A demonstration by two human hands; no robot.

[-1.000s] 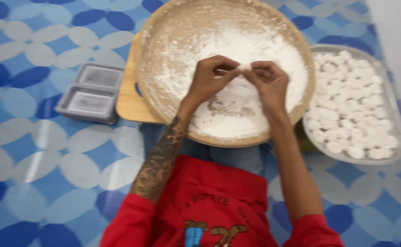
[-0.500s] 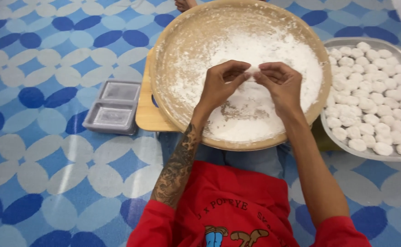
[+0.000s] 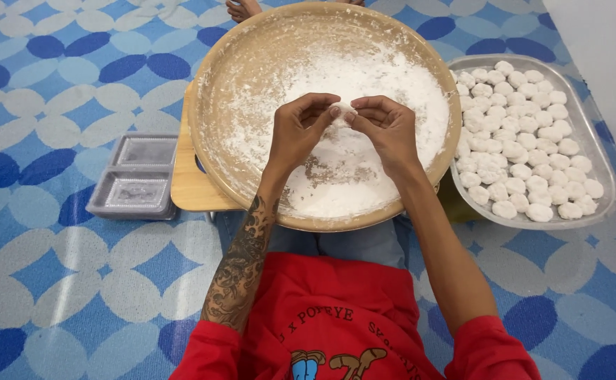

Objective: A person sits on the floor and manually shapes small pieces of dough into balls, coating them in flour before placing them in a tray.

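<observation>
Blue and white patterned floor covering (image 3: pixel 55 281) with rounded diamond shapes spreads under everything, and the person sits on it in a red shirt (image 3: pixel 336 324), looking down over their own forearms. Across the lap rests a wide, round wooden tray (image 3: pixel 209 141), its bottom thickly dusted with white flour (image 3: pixel 392 84), and under its left edge a flat wooden board (image 3: pixel 188 186) sticks out. Both hands meet over the middle of the tray: the left hand (image 3: pixel 297 134) and the right hand (image 3: pixel 389 130) pinch a small white dough piece (image 3: pixel 343 112) between their fingertips, thumbs and forefingers closed on it from either side, so that most of it is hidden. The left forearm bears a dark tattoo. To the right of the tray, just beside it on the floor, lies a rectangular metal tray (image 3: pixel 600 158) filled with rows of small white dough balls (image 3: pixel 519 148). To the left, near the board, sit two clear plastic containers (image 3: pixel 136 179) side by side. At the top edge a bare foot (image 3: pixel 243 8) shows.
</observation>
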